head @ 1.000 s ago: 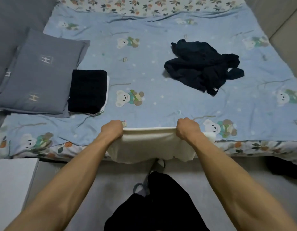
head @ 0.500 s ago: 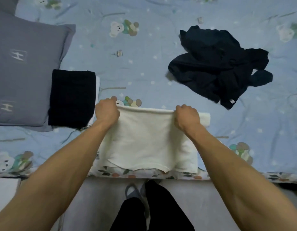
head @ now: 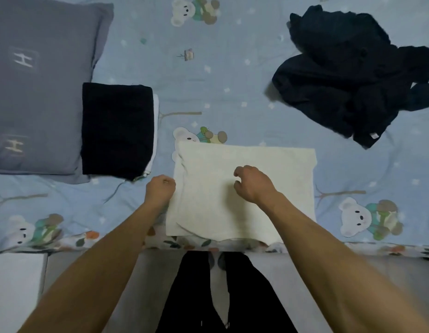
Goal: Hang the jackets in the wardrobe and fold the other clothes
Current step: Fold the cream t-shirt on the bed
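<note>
Released, white garment (head: 244,188) lies flat under right hand (head: 253,186).

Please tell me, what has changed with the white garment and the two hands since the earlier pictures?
The white garment, held up at the bed's edge before, now lies flat and folded on the blue bedsheet. The right hand has let go and hovers over it; the left hand sits curled at its left edge. The folded dark stack and the crumpled dark garment stayed put.

Three garments (head: 244,188) — one pillow (head: 37,85), two hands (head: 253,183).
</note>
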Tool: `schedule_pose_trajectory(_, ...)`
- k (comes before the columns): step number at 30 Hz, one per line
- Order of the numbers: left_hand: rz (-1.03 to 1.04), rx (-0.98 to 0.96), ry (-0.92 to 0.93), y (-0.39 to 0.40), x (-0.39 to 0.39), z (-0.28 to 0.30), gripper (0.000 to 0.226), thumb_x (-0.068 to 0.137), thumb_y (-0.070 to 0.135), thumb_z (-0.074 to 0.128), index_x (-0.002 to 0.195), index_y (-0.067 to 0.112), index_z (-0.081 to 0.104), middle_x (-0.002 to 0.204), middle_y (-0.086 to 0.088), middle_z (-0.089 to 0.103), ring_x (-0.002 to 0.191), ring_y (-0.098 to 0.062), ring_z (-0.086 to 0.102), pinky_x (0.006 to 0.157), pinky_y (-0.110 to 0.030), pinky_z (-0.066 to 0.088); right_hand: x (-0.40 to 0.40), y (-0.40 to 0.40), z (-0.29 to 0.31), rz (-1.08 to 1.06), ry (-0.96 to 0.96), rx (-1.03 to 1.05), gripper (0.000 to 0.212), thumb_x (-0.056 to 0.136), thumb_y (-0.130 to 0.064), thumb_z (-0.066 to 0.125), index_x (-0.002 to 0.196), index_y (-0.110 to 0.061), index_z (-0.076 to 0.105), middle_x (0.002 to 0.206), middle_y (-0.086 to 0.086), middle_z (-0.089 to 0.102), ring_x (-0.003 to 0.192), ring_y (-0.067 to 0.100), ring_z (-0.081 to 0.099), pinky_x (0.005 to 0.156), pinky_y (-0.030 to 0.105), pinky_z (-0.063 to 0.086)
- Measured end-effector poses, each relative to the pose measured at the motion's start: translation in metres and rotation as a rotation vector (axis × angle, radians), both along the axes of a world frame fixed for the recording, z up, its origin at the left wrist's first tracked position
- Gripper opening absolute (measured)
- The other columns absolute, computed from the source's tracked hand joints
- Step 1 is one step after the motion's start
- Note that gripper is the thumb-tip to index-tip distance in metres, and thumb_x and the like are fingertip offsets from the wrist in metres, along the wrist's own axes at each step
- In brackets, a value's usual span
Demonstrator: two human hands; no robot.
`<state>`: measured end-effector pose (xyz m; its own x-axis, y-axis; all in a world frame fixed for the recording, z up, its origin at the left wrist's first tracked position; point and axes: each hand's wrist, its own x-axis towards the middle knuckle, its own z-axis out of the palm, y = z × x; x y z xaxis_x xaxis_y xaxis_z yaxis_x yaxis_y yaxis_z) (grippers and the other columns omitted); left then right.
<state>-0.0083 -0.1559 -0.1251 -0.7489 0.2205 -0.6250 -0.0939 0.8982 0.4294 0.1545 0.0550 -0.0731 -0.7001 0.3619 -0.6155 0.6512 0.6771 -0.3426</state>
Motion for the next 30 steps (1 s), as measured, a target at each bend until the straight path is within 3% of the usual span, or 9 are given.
schedule_pose_trajectory(2, 0.095, 0.061, -0.025, -0.005, -0.025, -0.029, 0.016, 0.092, 0.013, 0.053, 0.084, 0.016, 0.067, 0.09, 0.0, 0.064, 0.089, -0.019, 0.057, 0.075, -0.023, 0.041, -0.018, -0.016, -0.019, -0.044, 0.018, 0.0, 0.036, 0.096, -0.02, 0.047, 0.131, -0.013, 0.053, 0.128, 0.009, 0.056, 0.116, 0.029, 0.053, 0.085, 0.032, 0.043)
schedule_pose_trajectory(5, 0.205, 0.182, -0.118, 0.007, -0.054, -0.062, 0.017, 0.091, 0.014, 0.062, 0.104, 0.013, 0.072, 0.103, -0.001, 0.069, 0.094, -0.016, 0.06, 0.084, -0.023, 0.045, -0.039, -0.031, -0.041, -0.088, 0.046, -0.002, 0.038, 0.095, -0.02, 0.049, 0.132, -0.014, 0.055, 0.128, 0.008, 0.057, 0.116, 0.029, 0.054, 0.087, 0.034, 0.045)
schedule_pose_trajectory(8, 0.305, 0.364, -0.276, 0.029, -0.078, -0.086, 0.031, 0.088, 0.007, 0.066, 0.119, 0.008, 0.065, 0.102, -0.007, 0.069, 0.085, -0.016, 0.066, 0.073, -0.021, 0.054, -0.059, -0.041, -0.066, -0.117, 0.056, -0.001, 0.039, 0.094, -0.019, 0.049, 0.132, -0.013, 0.055, 0.127, 0.009, 0.058, 0.116, 0.028, 0.053, 0.087, 0.034, 0.045)
schedule_pose_trajectory(12, 0.256, 0.495, -0.316, 0.055, -0.106, -0.114, 0.016, 0.086, 0.018, 0.074, 0.101, 0.015, 0.07, 0.091, -0.001, 0.073, 0.073, -0.01, 0.068, 0.069, -0.023, 0.056, -0.083, -0.052, -0.098, -0.141, 0.053, 0.006, 0.039, 0.093, -0.017, 0.049, 0.131, -0.011, 0.055, 0.126, 0.011, 0.058, 0.115, 0.029, 0.053, 0.09, 0.037, 0.048)
schedule_pose_trajectory(15, 0.285, 0.502, -0.139, 0.056, -0.113, -0.125, 0.006, 0.086, 0.018, 0.073, 0.081, 0.021, 0.071, 0.076, 0.007, 0.07, 0.069, -0.009, 0.063, 0.063, -0.013, 0.051, -0.092, -0.055, -0.109, -0.14, 0.05, 0.026, 0.038, 0.093, -0.017, 0.048, 0.13, -0.011, 0.055, 0.124, 0.011, 0.059, 0.113, 0.03, 0.054, 0.089, 0.038, 0.048)
schedule_pose_trajectory(18, 0.322, 0.479, -0.084, 0.05, -0.113, -0.129, 0.004, 0.089, 0.017, 0.069, 0.091, 0.014, 0.071, 0.077, 0.008, 0.068, 0.074, -0.011, 0.063, 0.054, -0.003, 0.042, -0.094, -0.054, -0.113, -0.143, 0.036, 0.048, 0.037, 0.094, -0.017, 0.048, 0.129, -0.011, 0.055, 0.123, 0.012, 0.059, 0.111, 0.03, 0.055, 0.087, 0.037, 0.048)
schedule_pose_trajectory(21, 0.092, 0.368, 0.042, 0.045, -0.106, -0.12, 0.032, 0.093, 0.02, 0.064, 0.123, 0.011, 0.06, 0.111, -0.002, 0.064, 0.097, -0.014, 0.061, 0.075, -0.005, 0.042, -0.089, -0.051, -0.113, -0.169, 0.04, 0.051, 0.037, 0.094, -0.017, 0.048, 0.129, -0.011, 0.055, 0.123, 0.012, 0.059, 0.111, 0.031, 0.055, 0.086, 0.036, 0.048)
schedule_pose_trajectory(25, -0.429, 0.285, 0.406, 0.034, -0.079, -0.101, 0.043, 0.093, 0.017, 0.057, 0.136, 0.013, 0.052, 0.143, -0.008, 0.047, 0.131, -0.027, 0.041, 0.109, -0.038, 0.035, -0.075, -0.05, -0.11, -0.246, 0.095, 0.04, 0.039, 0.094, -0.017, 0.049, 0.132, -0.011, 0.054, 0.127, 0.011, 0.058, 0.113, 0.03, 0.055, 0.088, 0.036, 0.047)
schedule_pose_trajectory(30, -0.747, 0.239, 0.339, 0.055, -0.02, -0.094, 0.043, 0.099, 0.024, 0.05, 0.14, 0.012, 0.052, 0.155, -0.01, 0.038, 0.144, -0.028, 0.03, 0.118, -0.038, 0.02, -0.025, -0.032, -0.11, -0.219, 0.132, 0.124, 0.047, 0.095, -0.016, 0.049, 0.141, -0.008, 0.047, 0.142, 0.012, 0.048, 0.124, 0.033, 0.05, 0.093, 0.039, 0.047)
